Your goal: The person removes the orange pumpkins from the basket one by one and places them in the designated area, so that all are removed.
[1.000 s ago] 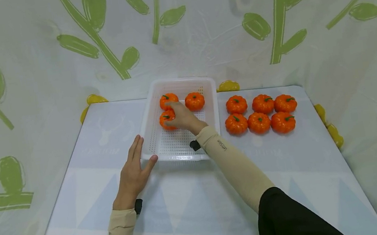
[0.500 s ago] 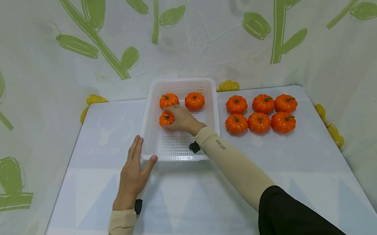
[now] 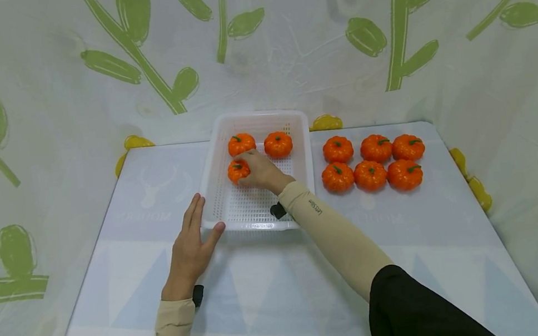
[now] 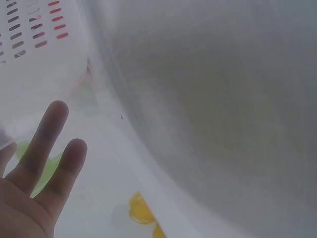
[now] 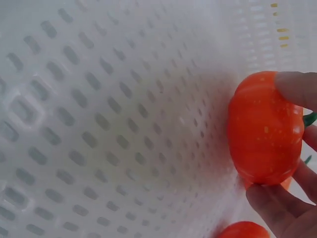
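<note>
My right hand (image 3: 263,171) reaches into a white perforated plastic basket (image 3: 256,226) and grips a small orange pumpkin (image 3: 236,172) with a green stem. In the right wrist view, the thumb is on one side of this pumpkin (image 5: 265,131) and the fingertips are on the other. Two more pumpkins are in the basket: one back left (image 3: 241,143), just beyond the hand, and one back right (image 3: 278,145). Beside the basket's front left corner, my left hand (image 3: 190,251) has its fingers extended and thumb spread, thumb tip right at the rim.
Several more orange pumpkins (image 3: 370,176) sit in two rows on the table (image 3: 285,300), right of the basket. Behind the table hangs a pale curtain (image 3: 293,36) with green leaves and yellow flowers. The left wrist view shows the basket's slotted wall (image 4: 44,74).
The thumb and fingers of my right hand have drawn closer together around the front pumpkin. My left hand, the basket and the pumpkins on the table stay in place.
</note>
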Demonstrator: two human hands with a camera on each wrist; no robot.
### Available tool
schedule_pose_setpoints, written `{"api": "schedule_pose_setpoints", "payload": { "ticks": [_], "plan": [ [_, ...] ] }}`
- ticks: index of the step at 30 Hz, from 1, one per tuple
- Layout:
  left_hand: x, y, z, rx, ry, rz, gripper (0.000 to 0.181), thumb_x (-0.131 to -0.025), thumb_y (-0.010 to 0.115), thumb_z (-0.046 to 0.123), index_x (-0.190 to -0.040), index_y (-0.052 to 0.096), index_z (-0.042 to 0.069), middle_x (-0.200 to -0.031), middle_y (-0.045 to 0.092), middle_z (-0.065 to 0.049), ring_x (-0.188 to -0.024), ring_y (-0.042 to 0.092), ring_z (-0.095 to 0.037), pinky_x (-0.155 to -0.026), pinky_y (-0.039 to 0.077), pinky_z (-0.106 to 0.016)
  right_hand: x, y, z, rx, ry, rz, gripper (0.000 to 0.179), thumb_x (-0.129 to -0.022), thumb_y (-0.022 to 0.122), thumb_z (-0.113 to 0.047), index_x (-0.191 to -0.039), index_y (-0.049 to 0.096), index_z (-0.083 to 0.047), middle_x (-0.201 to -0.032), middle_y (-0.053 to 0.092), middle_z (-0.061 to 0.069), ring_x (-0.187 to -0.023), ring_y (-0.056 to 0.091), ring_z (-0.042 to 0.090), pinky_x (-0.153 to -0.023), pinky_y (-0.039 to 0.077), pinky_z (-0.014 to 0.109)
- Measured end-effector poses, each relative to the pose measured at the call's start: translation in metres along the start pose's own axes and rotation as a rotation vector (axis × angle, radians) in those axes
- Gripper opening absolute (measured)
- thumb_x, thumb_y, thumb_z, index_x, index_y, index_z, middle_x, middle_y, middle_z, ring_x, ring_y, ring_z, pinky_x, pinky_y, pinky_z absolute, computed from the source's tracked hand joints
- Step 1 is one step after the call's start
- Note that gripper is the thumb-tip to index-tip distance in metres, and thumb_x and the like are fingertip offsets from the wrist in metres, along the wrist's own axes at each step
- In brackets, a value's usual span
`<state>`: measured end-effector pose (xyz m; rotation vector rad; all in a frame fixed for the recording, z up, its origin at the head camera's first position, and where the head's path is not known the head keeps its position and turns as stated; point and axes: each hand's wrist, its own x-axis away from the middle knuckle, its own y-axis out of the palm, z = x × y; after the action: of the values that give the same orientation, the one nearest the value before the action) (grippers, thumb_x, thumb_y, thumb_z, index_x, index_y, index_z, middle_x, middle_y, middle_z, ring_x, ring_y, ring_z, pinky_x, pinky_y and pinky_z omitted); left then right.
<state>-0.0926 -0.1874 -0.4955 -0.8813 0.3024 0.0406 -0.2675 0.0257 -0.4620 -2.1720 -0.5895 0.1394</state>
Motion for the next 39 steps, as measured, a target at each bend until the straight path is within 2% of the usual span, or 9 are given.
{"api": "schedule_pose_setpoints", "payload": {
  "ticks": [9,18,25,30,36,39],
  "plan": [
    [-0.001,0.0,0.0,-0.008,0.007,0.003,0.081,-0.099,0.064,0.048,-0.163,0.024,0.02,-0.168,0.02,0.005,-0.144,0.04,-0.031,-0.1,0.046,-0.057,0.007,-0.013,-0.015,0.045,-0.063,0.105,0.065,-0.09,0.079,-0.028,-0.147,0.052,-0.016,-0.151,0.044,0.009,-0.136,0.046,0.027,-0.113,0.039,0.04],
    [-0.001,0.001,-0.001,-0.007,-0.005,-0.01,0.081,-0.099,0.062,0.049,-0.163,0.022,0.019,-0.168,0.019,0.003,-0.146,0.036,-0.032,-0.102,0.044,-0.058,0.037,-0.047,-0.028,-0.031,-0.146,0.238,0.071,-0.09,0.079,-0.031,-0.151,0.046,-0.016,-0.151,0.044,0.009,-0.134,0.048,0.027,-0.11,0.042,0.042],
    [0.0,0.002,-0.002,-0.003,-0.01,-0.006,0.082,-0.099,0.062,0.049,-0.164,0.02,0.022,-0.168,0.018,0.005,-0.147,0.035,-0.031,-0.103,0.043,-0.059,0.075,-0.065,-0.031,-0.086,-0.256,0.346,0.074,-0.09,0.079,-0.034,-0.152,0.045,-0.014,-0.152,0.044,0.007,-0.138,0.044,0.022,-0.112,0.039,0.035],
    [0.0,0.001,-0.001,0.003,-0.01,-0.006,0.081,-0.099,0.062,0.049,-0.164,0.021,0.022,-0.168,0.018,0.005,-0.147,0.035,-0.031,-0.103,0.043,-0.058,0.102,-0.074,-0.02,-0.099,-0.312,0.425,0.072,-0.089,0.08,-0.034,-0.15,0.049,-0.012,-0.151,0.045,0.004,-0.137,0.044,0.019,-0.111,0.04,0.033],
    [0.001,0.002,-0.002,0.005,-0.008,-0.01,0.081,-0.1,0.062,0.048,-0.164,0.02,0.023,-0.168,0.017,0.006,-0.146,0.036,-0.032,-0.1,0.045,-0.058,0.146,-0.077,0.006,-0.124,-0.297,0.465,0.072,-0.087,0.082,-0.033,-0.149,0.051,-0.014,-0.151,0.045,0.003,-0.129,0.05,0.02,-0.101,0.05,0.036],
    [0.001,0.002,-0.002,0.003,-0.004,-0.004,0.081,-0.1,0.063,0.047,-0.164,0.021,0.021,-0.168,0.018,0.005,-0.145,0.037,-0.033,-0.097,0.046,-0.058,0.166,-0.077,0.02,-0.093,-0.262,0.463,0.073,-0.086,0.082,-0.034,-0.149,0.051,-0.016,-0.152,0.045,0.002,-0.132,0.049,0.021,-0.103,0.049,0.04]
  ]
}}
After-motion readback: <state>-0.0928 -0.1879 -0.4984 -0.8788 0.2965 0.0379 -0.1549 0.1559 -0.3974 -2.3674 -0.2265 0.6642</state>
